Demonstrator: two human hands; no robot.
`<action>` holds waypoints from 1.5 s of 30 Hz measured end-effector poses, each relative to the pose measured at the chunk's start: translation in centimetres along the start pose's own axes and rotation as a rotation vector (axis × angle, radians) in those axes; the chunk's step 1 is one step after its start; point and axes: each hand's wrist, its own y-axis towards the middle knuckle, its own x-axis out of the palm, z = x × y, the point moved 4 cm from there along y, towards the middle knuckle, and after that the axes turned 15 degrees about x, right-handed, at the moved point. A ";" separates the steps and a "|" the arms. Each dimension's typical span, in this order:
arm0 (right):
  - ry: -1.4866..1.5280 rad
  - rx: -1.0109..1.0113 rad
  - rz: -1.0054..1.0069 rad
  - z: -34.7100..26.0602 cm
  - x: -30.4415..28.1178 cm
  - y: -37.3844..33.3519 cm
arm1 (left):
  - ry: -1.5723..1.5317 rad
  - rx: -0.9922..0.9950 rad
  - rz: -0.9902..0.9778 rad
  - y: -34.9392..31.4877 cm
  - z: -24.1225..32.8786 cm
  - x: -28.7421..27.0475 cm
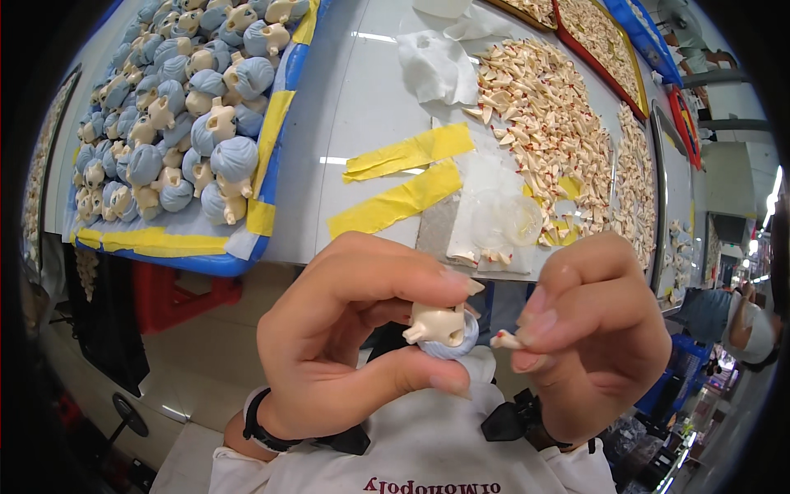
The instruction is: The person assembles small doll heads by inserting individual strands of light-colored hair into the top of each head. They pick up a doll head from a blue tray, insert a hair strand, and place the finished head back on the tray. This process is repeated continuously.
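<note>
In my left hand (354, 329), pinched between thumb and fingers, is a small doll head (440, 328) with light blue hair and a cream body part showing a hole. The hair side faces down. Just to its right, my right hand (588, 329) grips a tiny cream doll limb (506, 339) with a red tip between thumb and fingertips. A small gap separates the limb from the doll head. Beyond my hands, a big pile of similar cream limbs (543, 123) with red ends lies on the table.
A blue tray (222, 263) edged with yellow tape holds many blue-haired doll heads (234, 158) at the left. Yellow tape strips (395, 198), a clear round dish (518, 221) and white tissue (436, 70) lie on the table (329, 107). A red stool (181, 305) stands below. Another person (749, 321) is at the right.
</note>
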 end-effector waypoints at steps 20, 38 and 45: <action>0.299 0.471 -0.248 0.8 0.1 -1.3 | 0.723 0.401 -0.309 1.0 2.2 2.9; -1.268 0.670 0.542 8.9 -28.0 -6.8 | 1.740 0.072 -0.361 6.5 4.9 -8.1; -0.761 0.268 0.155 5.8 -17.5 1.5 | 1.666 0.108 -0.358 7.8 4.7 -7.9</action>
